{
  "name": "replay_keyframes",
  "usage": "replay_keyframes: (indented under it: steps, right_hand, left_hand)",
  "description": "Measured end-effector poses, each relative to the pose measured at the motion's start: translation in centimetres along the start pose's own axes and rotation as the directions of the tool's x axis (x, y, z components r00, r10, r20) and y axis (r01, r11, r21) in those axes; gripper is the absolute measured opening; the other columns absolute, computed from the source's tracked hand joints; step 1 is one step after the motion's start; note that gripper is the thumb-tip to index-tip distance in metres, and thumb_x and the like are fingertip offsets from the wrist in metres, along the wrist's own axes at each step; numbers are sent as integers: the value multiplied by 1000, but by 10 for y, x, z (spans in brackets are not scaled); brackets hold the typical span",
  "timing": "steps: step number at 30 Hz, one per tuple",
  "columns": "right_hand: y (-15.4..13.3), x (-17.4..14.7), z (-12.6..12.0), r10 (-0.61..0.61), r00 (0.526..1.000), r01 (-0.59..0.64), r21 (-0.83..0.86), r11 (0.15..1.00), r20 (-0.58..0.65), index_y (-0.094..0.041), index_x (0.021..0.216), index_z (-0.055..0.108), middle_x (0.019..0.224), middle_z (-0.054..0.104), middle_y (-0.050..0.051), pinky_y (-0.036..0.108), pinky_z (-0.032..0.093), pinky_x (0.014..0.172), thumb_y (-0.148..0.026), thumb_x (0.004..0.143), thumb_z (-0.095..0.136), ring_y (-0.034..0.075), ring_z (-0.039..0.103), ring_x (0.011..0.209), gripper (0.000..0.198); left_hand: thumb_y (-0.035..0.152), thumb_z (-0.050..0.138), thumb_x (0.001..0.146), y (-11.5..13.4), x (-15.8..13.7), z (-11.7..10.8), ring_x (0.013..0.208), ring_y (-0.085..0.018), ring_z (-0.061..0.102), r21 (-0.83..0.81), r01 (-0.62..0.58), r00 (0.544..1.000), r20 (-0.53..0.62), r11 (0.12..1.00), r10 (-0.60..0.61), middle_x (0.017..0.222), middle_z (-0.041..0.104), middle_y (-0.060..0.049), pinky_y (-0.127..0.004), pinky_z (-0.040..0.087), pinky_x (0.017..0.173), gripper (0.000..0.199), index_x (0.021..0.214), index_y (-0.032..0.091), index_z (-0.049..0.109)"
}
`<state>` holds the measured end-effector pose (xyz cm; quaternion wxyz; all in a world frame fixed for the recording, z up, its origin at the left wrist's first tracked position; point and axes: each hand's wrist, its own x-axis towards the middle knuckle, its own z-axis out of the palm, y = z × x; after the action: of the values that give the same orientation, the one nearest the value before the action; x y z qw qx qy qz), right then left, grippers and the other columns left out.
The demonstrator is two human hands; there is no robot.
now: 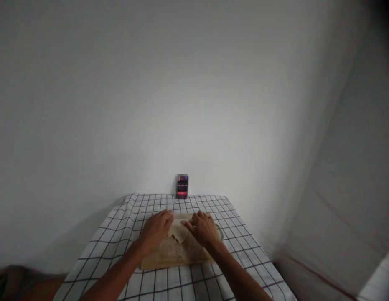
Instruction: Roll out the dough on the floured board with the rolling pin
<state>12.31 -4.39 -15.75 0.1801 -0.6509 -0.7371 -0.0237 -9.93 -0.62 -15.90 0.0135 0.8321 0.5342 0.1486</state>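
Observation:
A pale, flattened sheet of dough (181,234) with an uneven near edge lies on a floured wooden board (178,256). My left hand (158,226) is at the dough's left side, its fingers bent together over the edge. My right hand (203,228) is at the right side with curled fingers, its thumb reaching in over the dough. Both hands appear closed on the dough's edges, though their fingertips are partly hidden. The far part of the board shows between the hands.
A white tablecloth (169,284) with dark grid lines covers the table under the board. A loop-shaped handle (220,232) shows at the board's right. A small blurred dark and red object (182,187) stands at the back against the white wall (194,104).

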Motion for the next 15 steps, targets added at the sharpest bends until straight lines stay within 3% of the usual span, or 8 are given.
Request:
replay_keyframes:
  steps: [4,7,9,15]
  right_hand:
    - [-5,14,10,59,994,-60,11,998,94,-21,129,70,141,66,16,43,46,107,-54,111,44,30,62,132,45]
    - [0,28,19,43,995,-44,3,999,86,-26,145,63,154,60,14,49,37,119,-50,112,41,30,49,147,46]
    - [4,41,22,49,996,-50,3,999,80,-25,151,59,157,58,13,52,34,121,-49,113,39,30,47,149,49]
    - [14,89,27,55,996,-56,11,998,68,-25,138,69,154,61,12,50,35,120,-49,112,37,28,49,147,48]
  left_hand:
    - [37,40,107,-4,12,9,147,-31,54,103,-20,999,-33,994,23,153,66,-9,-56,35,125,44,139,28,68]
    - [38,37,108,-4,24,20,141,-35,58,119,21,997,-79,993,-11,144,72,-12,-62,33,124,44,133,26,71]
    - [34,34,109,-7,35,26,137,-36,60,131,-4,999,-45,991,10,140,74,-14,-62,35,121,44,131,24,72]
    - [25,40,106,-26,71,36,125,-33,65,157,-16,1000,10,987,15,134,75,-13,-51,48,106,37,127,25,70]
